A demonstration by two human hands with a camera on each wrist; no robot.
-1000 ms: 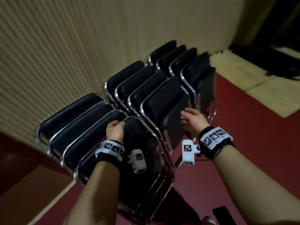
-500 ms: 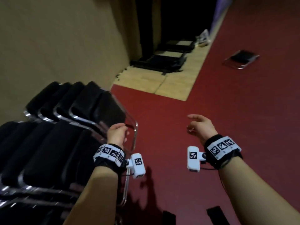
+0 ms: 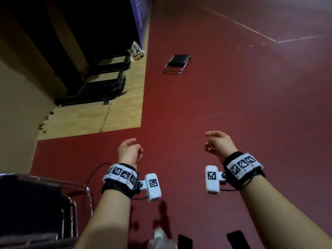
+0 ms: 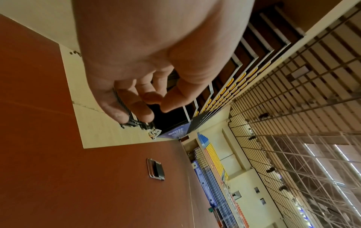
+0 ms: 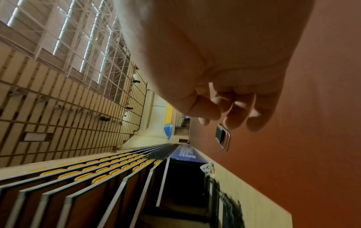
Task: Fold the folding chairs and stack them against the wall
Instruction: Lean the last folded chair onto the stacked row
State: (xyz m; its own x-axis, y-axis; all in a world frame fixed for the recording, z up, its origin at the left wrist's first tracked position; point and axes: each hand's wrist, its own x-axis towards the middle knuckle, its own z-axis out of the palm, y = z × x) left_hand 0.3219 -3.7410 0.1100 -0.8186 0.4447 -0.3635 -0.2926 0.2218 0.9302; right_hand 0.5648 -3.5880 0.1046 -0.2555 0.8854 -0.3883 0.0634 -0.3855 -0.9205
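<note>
A folded black chair with a chrome frame (image 3: 177, 64) lies flat on the red floor far ahead; it shows too in the left wrist view (image 4: 156, 171) and the right wrist view (image 5: 222, 136). The stacked folded chairs (image 3: 36, 203) lean at my lower left, only the nearest ones in view. My left hand (image 3: 129, 151) hangs in the air over the floor, fingers loosely curled, holding nothing. My right hand (image 3: 216, 141) is also free in the air, fingers relaxed and empty. Both hands are well apart from any chair.
A pale wooden floor strip (image 3: 100, 112) runs along the beige wall (image 3: 14, 97) at left, with black rail-like frames (image 3: 100, 87) lying on it. A small cluttered object (image 3: 136, 51) sits farther back. Wide red floor (image 3: 233, 105) stretches ahead and right.
My left hand has let go of the outermost stacked chair and both hands now hang free. The view has swung right, away from the stack, toward the lone chair on the floor.
</note>
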